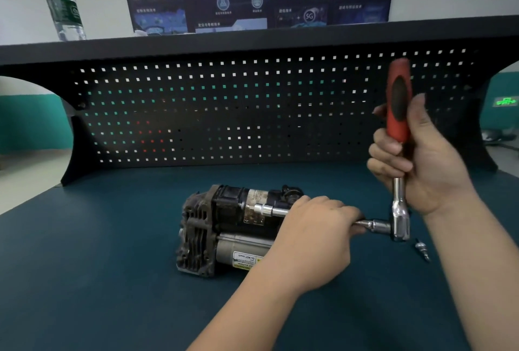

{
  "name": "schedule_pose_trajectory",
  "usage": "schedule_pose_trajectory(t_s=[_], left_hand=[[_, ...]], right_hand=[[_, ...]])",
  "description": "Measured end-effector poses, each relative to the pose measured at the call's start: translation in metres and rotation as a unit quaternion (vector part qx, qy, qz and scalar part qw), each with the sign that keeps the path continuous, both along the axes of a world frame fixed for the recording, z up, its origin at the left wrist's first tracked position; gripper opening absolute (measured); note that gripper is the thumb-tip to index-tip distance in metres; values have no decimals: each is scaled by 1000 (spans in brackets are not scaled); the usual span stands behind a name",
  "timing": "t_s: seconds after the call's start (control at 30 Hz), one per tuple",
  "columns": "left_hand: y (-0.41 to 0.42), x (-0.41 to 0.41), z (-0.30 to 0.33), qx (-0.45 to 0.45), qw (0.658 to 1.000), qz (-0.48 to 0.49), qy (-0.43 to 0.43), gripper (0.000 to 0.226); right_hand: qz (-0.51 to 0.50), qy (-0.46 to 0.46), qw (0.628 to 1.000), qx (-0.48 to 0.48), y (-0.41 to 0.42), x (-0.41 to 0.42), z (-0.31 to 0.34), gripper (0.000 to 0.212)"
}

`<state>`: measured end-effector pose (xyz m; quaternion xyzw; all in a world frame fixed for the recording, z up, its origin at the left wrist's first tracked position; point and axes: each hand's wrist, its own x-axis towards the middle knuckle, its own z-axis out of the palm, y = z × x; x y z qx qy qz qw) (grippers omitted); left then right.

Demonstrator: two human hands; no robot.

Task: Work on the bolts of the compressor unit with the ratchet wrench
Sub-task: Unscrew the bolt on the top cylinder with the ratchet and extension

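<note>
Pegboard (252, 114) behind — mat (98, 252) leftward

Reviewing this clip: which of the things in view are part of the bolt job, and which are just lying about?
In use: compressor unit; ratchet wrench, gripped by the right hand; its extension bar, gripped by the left hand.

Lying about: small metal bit on the bench; water bottle on the shelf.
</note>
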<state>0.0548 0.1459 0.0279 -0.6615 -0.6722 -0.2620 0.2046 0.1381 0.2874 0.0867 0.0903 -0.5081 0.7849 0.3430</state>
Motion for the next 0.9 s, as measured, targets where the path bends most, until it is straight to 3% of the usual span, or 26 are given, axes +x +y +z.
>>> schedule_pose_trajectory(t_s=[0.07, 0.13, 0.2, 0.27, 0.37, 0.43, 0.5, 0.57, 0.63, 0.73, 0.8, 0.9], left_hand=[[0, 0, -1, -1, 1000, 0, 3, 21], [1, 1, -1, -1, 1000, 4, -5, 20], [1, 0, 0, 2, 1000, 8, -17, 21], [1, -1, 0, -10, 1000, 7, -22, 23], [2, -1, 0, -33, 999, 26, -5, 30], [3, -2, 1, -32, 999, 32, 3, 30], [3, -2, -1, -24, 999, 27, -3, 25], [3, -3, -4, -25, 999, 34, 8, 24], [5, -2, -7, -29, 998, 43, 20, 24], [6, -2, -10, -23, 999, 47, 12, 24], [5, -3, -11, -25, 999, 47, 14, 25], [4, -3, -9, -33, 998, 49, 13, 30]], right_hand=[[-33, -73, 986, -147, 9, -6, -8, 41], [-45, -162, 923, -345, 19, -12, -22, 42], [-58, -199, 876, -435, 25, -18, -33, 38], [-60, -182, 905, -380, 25, -16, -27, 40], [-31, -31, 993, -113, 12, -1, -2, 34], [10, 60, 995, 80, -4, 6, 5, 30], [0, 79, 984, 158, -9, 5, 2, 32], [-45, 47, 994, 91, -2, 1, -4, 34], [-79, -63, 990, -100, 15, -7, -16, 34], [-72, -224, 898, -371, 30, -21, -44, 36], [-54, -231, 894, -380, 32, -26, -47, 37], [-26, -105, 976, -187, 29, -15, -24, 34]])
